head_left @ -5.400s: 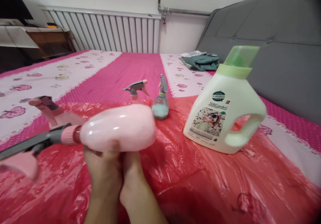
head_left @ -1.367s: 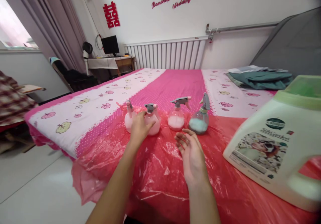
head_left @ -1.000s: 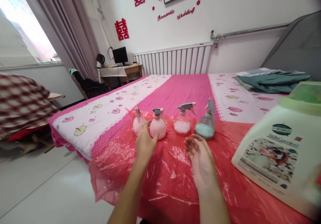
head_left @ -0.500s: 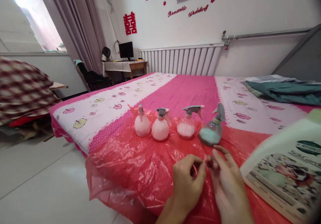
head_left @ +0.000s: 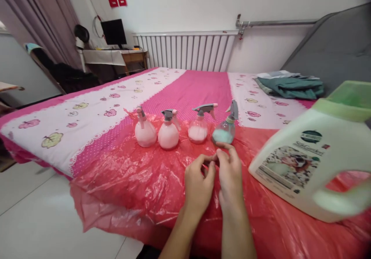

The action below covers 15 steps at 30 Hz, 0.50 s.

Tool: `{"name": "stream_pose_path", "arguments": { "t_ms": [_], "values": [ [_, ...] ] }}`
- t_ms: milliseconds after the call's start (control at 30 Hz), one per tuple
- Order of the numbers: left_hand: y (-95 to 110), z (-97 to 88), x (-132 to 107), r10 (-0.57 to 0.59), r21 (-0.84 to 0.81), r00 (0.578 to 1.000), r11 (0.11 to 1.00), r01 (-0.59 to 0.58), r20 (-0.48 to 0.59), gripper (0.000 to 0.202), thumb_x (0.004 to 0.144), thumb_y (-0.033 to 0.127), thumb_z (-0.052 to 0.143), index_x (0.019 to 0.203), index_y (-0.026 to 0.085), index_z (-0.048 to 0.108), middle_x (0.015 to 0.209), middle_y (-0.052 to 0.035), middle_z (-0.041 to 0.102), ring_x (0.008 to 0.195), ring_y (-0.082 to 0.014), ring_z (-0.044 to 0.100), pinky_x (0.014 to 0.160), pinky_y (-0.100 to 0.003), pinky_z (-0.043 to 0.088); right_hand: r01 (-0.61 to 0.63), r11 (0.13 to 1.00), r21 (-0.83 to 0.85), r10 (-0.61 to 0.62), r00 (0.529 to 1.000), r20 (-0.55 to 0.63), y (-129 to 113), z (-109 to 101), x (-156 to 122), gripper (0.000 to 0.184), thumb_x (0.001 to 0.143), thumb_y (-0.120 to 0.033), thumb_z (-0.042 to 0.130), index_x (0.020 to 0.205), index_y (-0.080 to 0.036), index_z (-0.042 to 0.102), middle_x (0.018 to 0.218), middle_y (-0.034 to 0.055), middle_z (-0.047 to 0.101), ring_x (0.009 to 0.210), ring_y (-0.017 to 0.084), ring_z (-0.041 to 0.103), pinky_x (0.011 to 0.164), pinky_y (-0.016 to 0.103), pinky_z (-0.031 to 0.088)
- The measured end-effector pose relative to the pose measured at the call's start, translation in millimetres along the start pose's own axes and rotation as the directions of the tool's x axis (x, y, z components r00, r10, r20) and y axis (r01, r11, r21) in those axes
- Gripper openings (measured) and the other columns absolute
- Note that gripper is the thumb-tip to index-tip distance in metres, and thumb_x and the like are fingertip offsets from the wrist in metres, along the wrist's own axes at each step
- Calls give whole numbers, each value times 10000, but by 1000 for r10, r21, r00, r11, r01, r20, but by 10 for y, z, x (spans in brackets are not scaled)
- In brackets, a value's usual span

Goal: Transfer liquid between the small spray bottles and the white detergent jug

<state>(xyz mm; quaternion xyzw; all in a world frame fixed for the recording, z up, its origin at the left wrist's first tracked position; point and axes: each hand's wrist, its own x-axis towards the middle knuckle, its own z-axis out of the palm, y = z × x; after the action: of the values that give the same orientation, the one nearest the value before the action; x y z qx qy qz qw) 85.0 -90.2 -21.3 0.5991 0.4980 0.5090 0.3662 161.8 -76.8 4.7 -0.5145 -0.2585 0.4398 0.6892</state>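
1. Four round plastic spray bottles (head_left: 168, 136) stand upright in a row beyond the hands, all on a crumpled, translucent red plastic sheet (head_left: 130, 181) spread over a pink-and-white bed (head_left: 199, 87).
2. Three of them hold pale pink contents under grey-and-pink trigger heads; the fourth, a clear greyish bottle with light blue-green contents (head_left: 224, 132), ends the row on the right.
3. The left hand (head_left: 199, 181) is loosely curled, thumb and forefinger arched towards each other.
4. The right hand (head_left: 231, 174) is bent at the fingers, tips meeting or nearly meeting the left's; I cannot tell whether either pinches anything small.
5. Its raised forefinger is just before the blue-green bottle's base, contact unclear.
6. A large pale-green jug with a handle and translucent green cap (head_left: 327, 147) stands on the sheet, right of the hands.
7. Folded green and white cloth (head_left: 292, 86) lies farther back on the bed.
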Motion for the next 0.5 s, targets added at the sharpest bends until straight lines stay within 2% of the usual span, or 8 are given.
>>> {"name": "stream_pose_path", "arguments": {
  "t_ms": [100,200,300,333,400,467,500],
  "values": [
    [-25,-3,23,-38,34,999,999,38,-1,152,947,236,558,892,201,696,846,-15,724,725,-188,633,694,-308,431,39,992,-122,-32,998,59,21,-37,11,308,790,-390,676,1063,-247,669,652,-72,589,639,169,582,653,296,479],
    [-97,-14,58,-29,109,1000,994,28,5,189,980,239,497,863,197,638,826,-16,698,732,-195,622,686,-310,422,68,966,-250,-44,994,98,88,-104,49,338,793,-421,688,1059,-215,714,670,-36,638,656,201,611,676,330,476],
    [-133,-88,108,-49,189,998,980,57,-46,208,1000,234,456,863,193,607,789,-24,664,702,-203,594,659,-316,396,72,923,-379,-51,997,65,120,-185,86,482,813,-418,705,1246,-206,708,665,-25,660,663,221,615,728,360,458],
    [-109,-132,116,-57,207,996,976,69,-65,201,998,230,460,879,192,617,784,-26,656,700,-203,587,662,-318,394,80,908,-411,-66,997,48,98,-216,79,570,828,-411,704,1365,-225,654,668,-36,657,673,220,611,753,363,455],
    [15,-239,108,-47,231,995,971,65,-83,182,989,214,483,982,199,664,808,-20,655,724,-196,591,697,-317,411,127,884,-451,-123,992,38,-18,-292,24,745,871,-389,678,1575,-305,447,687,-65,642,691,203,600,791,355,462],
    [232,-353,86,127,289,984,953,-87,-122,366,963,181,520,1305,229,641,728,16,594,641,-175,542,660,-296,423,337,835,-435,-314,941,126,-233,-371,-68,869,944,-361,603,1685,-306,152,696,-72,615,681,191,594,760,343,490],
    [363,-409,75,197,289,975,944,-160,-105,524,953,161,537,1468,259,542,708,34,568,596,-160,505,636,-283,429,411,813,-412,-371,912,178,-369,-403,-120,906,957,-329,592,1690,-325,60,714,-75,623,657,178,581,739,332,507]
  ]
}}
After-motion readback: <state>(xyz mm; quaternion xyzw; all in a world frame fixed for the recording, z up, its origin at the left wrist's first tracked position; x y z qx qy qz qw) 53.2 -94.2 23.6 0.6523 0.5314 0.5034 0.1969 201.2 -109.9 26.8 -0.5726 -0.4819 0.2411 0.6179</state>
